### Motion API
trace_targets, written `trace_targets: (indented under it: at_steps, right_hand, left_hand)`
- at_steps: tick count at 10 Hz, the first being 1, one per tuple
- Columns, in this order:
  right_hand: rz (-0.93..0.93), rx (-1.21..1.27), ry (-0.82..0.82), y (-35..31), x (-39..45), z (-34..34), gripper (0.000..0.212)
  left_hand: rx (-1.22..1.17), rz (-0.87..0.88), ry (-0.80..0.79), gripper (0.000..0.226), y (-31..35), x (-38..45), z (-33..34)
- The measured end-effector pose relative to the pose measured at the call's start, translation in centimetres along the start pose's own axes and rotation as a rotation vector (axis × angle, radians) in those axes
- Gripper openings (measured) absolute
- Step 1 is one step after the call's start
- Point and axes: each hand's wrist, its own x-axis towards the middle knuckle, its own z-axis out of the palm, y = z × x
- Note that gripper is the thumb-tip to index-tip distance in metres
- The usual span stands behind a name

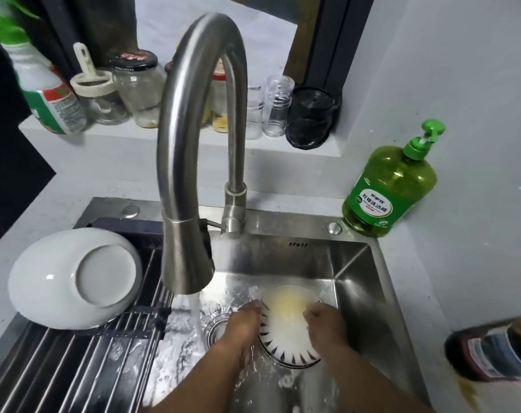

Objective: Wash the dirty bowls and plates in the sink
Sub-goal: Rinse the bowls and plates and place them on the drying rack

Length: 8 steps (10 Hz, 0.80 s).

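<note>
A white plate [286, 335] with black pointed marks round its rim and a yellowish smear lies low in the steel sink [357, 275]. My left hand [247, 318] grips the plate's left edge. My right hand [323, 321] is on the plate's right side with curled fingers; whether it holds a cloth or sponge is hidden. Water runs from the steel faucet [187, 254] just left of my left hand. A white bowl [74, 278] lies upside down on the drying rack [83, 353] at the left.
A green dish soap bottle [390, 186] stands at the sink's back right corner. Jars, glasses and a black container line the ledge [152, 132] behind the faucet. A dark bottle [497, 350] lies on the right counter. The drain [217, 332] shows under the stream.
</note>
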Motion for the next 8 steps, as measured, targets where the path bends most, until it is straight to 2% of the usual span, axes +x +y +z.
trace_targets:
  at_steps: [2,3,4,5,7,8]
  right_hand:
    - [-0.05,-0.137,0.077,1.7,2.4,-2.5,0.018]
    - [-0.007,-0.161,0.06,2.1,3.2,-3.2,0.017]
    - [0.027,-0.257,0.025,2.8,4.1,-3.1,0.017]
    - [0.035,-0.33,0.06,3.1,4.1,-2.8,0.014]
    - [0.045,-0.31,0.123,2.3,3.4,-3.1,0.012]
    - [0.013,-0.269,0.133,1.6,2.8,-3.5,0.016]
  left_hand:
    - [0.158,0.058,0.098,0.031,-1.6,2.0,1.4]
    - [0.092,0.071,0.154,0.032,-3.6,5.5,0.9]
    - [0.038,0.065,0.197,0.026,-3.3,4.8,1.3]
    - [0.01,0.06,0.22,0.033,-3.5,4.5,1.6]
    - [-0.098,0.074,0.218,0.03,-2.3,1.9,2.4]
    - [-0.177,0.107,0.197,0.037,-1.6,1.8,2.2]
